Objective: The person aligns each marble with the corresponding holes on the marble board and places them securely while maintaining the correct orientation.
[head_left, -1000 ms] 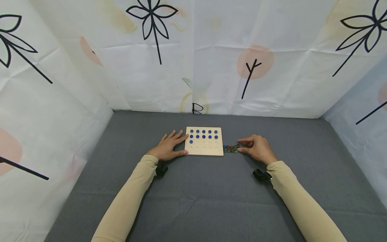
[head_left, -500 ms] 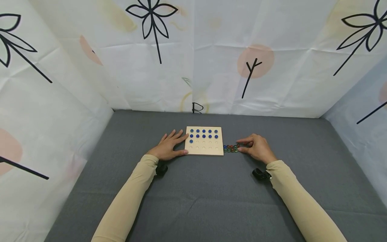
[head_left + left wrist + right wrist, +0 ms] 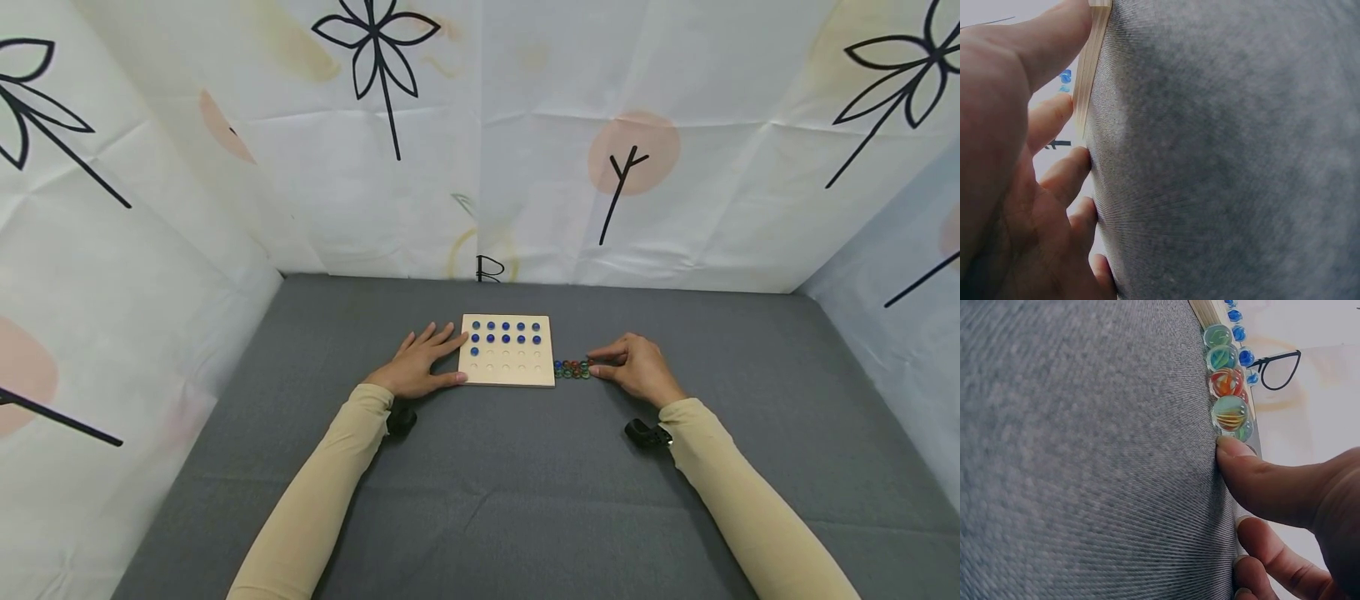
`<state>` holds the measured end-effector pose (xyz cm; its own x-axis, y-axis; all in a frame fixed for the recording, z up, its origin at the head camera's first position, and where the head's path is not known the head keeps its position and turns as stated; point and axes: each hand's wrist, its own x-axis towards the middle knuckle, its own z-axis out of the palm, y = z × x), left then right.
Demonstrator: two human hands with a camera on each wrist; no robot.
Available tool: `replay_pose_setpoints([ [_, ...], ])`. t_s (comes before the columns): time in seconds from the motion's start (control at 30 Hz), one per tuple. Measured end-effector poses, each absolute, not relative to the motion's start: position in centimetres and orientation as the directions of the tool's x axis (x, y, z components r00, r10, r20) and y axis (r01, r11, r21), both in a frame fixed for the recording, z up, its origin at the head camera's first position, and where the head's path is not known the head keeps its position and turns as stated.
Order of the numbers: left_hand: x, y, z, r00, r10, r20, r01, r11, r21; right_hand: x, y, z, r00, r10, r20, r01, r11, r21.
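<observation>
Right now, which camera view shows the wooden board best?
The head view: the wooden board shows its top almost whole. The left wrist view shows mainly its edge; the right wrist view, part of it beyond the loose marbles.

wooden board (image 3: 498, 380): 1 | blue marbles (image 3: 506, 338) in board: 11 | loose marbles (image 3: 1227, 382): at least 8 | sleeves (image 3: 315, 475): 2

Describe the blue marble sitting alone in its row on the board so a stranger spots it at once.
On the grey cloth, find the pale wooden board between the left hand and right hand. Its two farthest rows are full of blue marbles; look at the next row nearer the person, left end. The lone marble there shares its row with only bare hollows.
</observation>
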<state>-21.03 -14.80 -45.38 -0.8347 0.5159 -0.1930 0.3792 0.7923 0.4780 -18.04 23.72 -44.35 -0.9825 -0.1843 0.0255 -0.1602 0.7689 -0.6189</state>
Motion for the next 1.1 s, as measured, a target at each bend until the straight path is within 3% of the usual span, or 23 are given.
replay_pose_setpoints([
  [0.53, -20.8, -14.7, -45.0, -0.836, 0.51, -0.205, 0.372, 0.8, 0.471, -17.7, 23.6, -44.2, -0.985, -0.144, 0.09, -0.169, 0.762, -0.625],
  [1.1, -20.9, -14.9, -45.2, -0.831, 0.523, -0.19, 0.387, 0.788, 0.478, -17.2, 20.2, -42.3, -0.981, -0.134, 0.141, -0.194, 0.745, -0.638],
])
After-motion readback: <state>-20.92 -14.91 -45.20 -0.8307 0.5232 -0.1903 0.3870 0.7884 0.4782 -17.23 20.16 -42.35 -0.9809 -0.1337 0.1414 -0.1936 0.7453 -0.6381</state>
